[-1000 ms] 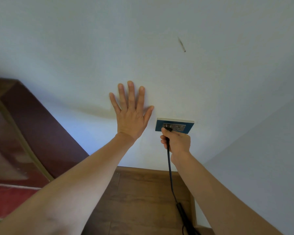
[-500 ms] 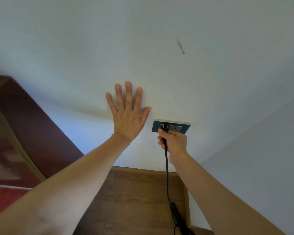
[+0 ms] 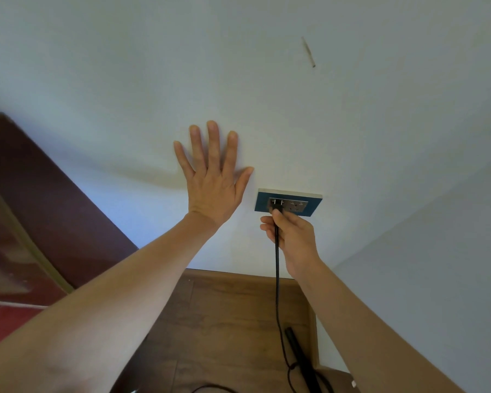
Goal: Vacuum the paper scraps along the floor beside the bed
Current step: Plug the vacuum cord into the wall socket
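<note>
With the left hand [image 3: 214,191] spread flat on the white wall [image 3: 125,66], the right hand [image 3: 291,232] pinched the black plug [image 3: 277,206] at the blue-framed socket [image 3: 288,202] and needed a straight, square push; no paper scraps showed on the wooden floor [image 3: 224,321].

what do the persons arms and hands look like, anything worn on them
Both forearms are bare as far as the head view shows, with no sleeves in sight. The left hand has no ring, watch or glove, and its wrist is bare too. The right hand also shows no glove, band or watch. No markings show on either arm.
</note>
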`<state>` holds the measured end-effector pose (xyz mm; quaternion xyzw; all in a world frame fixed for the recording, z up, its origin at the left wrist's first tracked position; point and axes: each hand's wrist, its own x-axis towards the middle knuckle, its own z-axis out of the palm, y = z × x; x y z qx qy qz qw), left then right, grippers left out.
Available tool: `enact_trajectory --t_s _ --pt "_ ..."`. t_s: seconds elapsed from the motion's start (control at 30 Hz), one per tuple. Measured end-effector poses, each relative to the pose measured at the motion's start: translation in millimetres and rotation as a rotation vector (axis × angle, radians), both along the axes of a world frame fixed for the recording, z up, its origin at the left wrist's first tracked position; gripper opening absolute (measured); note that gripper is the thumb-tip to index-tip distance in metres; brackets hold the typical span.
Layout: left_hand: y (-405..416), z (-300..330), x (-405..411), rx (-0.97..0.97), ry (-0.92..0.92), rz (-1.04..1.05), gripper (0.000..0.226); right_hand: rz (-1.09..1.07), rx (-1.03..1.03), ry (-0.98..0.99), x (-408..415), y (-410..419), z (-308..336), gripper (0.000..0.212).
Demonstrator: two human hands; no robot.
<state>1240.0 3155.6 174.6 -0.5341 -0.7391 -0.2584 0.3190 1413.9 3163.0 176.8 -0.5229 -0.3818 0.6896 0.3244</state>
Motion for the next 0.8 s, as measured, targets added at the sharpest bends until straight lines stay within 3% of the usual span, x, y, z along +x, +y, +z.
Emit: enact_trajectory --t_s 0.5,0.67,0.8 --pt "2.4 -5.9 -1.6 0.013 0.012 -0.035 0.081 -0.14 -0.201 -0.121 -19.3 17.9 22.2 0.011" --pt "2.8 -4.3 -1.6 0.015 0.021 -0.036 0.082 -0.148 -0.115 -0.142 -18.9 13.7 17.1 0.007" --pt "1.6 -3.6 -1.0 0.006 0.005 -0.031 0.083 -0.222 -0.043 -0.205 -28.2 10.0 15.2 0.016"
